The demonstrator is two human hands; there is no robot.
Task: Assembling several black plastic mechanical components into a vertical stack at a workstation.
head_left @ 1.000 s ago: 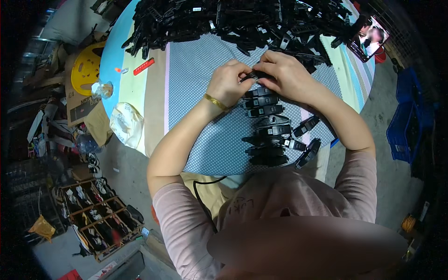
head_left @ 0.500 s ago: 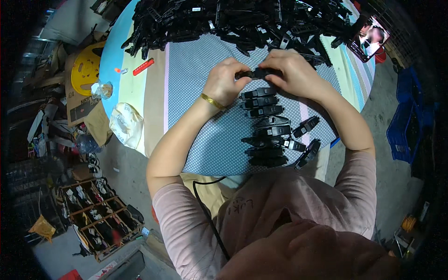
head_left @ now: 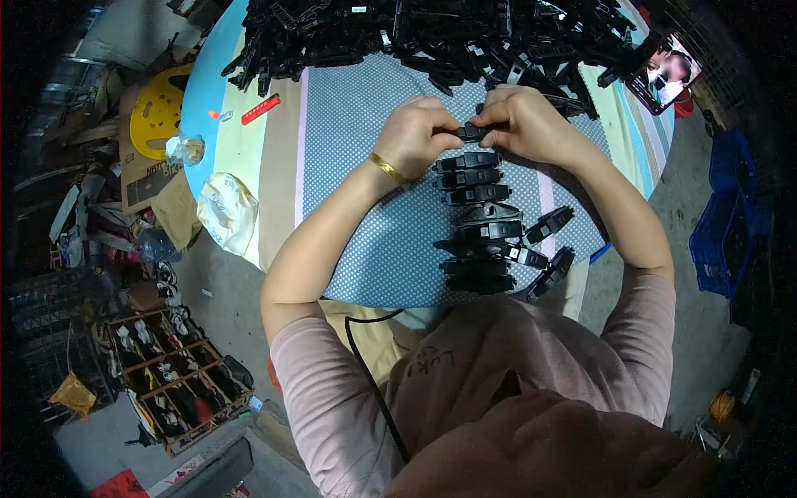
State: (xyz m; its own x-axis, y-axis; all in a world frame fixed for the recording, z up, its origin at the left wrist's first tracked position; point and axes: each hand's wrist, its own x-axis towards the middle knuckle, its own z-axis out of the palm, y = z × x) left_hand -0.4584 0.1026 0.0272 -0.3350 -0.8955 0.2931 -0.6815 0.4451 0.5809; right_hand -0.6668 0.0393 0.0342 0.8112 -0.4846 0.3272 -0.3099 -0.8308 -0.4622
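Observation:
Between my two hands is a small black plastic part (head_left: pixel 471 132), gripped at both ends. My left hand (head_left: pixel 418 133), below which a gold bracelet (head_left: pixel 388 168) circles the wrist, pinches its left end. My right hand (head_left: pixel 525 124) pinches the right end; the fingers cover much of the part. Just nearer to me, a column of similar black plastic parts (head_left: pixel 471 177) lies side by side on the dotted cloth (head_left: pixel 374 241). A few more black parts (head_left: pixel 550 224) lie askew to the right of that column.
A large heap of black plastic pieces (head_left: pixel 349 41) fills the table's far side. A lit phone (head_left: pixel 667 73) stands at the far right. On the left lie a red tool (head_left: pixel 261 109) and a white bag (head_left: pixel 227 213). A blue crate (head_left: pixel 718 216) is on the floor at right.
My hands have come closer together on the black part, the left one moving right. The part shows less between the fingers now. The whole view has shifted slightly.

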